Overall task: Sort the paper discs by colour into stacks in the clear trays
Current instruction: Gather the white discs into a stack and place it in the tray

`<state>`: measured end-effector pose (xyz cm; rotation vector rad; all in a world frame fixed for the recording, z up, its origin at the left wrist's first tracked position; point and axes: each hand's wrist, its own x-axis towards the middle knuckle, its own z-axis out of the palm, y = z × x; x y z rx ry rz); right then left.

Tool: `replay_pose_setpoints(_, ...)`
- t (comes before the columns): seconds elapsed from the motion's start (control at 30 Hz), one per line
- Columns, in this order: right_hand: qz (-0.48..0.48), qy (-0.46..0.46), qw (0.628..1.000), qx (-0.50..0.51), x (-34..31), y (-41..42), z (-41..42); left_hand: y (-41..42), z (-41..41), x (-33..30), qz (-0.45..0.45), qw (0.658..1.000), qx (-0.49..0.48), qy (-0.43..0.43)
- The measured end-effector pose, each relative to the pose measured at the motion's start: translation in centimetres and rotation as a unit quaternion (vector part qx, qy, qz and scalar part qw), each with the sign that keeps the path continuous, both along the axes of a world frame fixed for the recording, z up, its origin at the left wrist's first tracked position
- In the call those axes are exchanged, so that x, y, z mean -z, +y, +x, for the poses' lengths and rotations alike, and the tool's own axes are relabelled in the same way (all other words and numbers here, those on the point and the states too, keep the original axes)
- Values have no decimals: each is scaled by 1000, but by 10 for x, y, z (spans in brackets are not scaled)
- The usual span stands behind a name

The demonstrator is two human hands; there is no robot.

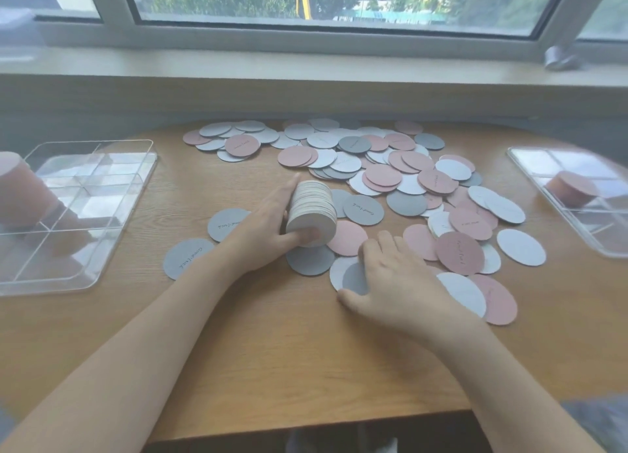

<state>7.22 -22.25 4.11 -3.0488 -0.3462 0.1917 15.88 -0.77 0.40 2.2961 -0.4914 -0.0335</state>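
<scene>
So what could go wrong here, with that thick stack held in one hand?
The left hand grips the white stack on its side, thumb on its face; it could fan apart and spill back into the loose discs. The right hand lies flat on a grey disc overlapping a white one, so it might lift two colours together.

Indoor room: wooden desk beneath a window.

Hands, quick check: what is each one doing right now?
Left hand: grips a stack of white discs, thumb on its face.
Right hand: open, fingers flat on a grey disc.
</scene>
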Motion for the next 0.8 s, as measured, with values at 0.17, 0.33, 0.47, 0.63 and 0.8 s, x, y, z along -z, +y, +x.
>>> replay_pose_setpoints(0.17,-2,26,999,-34,-9,-15,2,1,1,1,-7,1000,4,2)
replay_pose_setpoints(0.33,26,23,999,-38,-7,-12,7,3,2,3,-16,1000,6,2)
replay_pose_setpoints(0.47,148,34,988,-4,-5,-18,15,4,4,5,-33,999,5,-3)
replay_pose_setpoints(0.63,395,-38,912,99,3,-25,32,5,2,4,-63,998,16,6)
replay_pose_setpoints(0.8,539,-68,823,165,3,-24,52,6,3,6,-77,997,12,20)
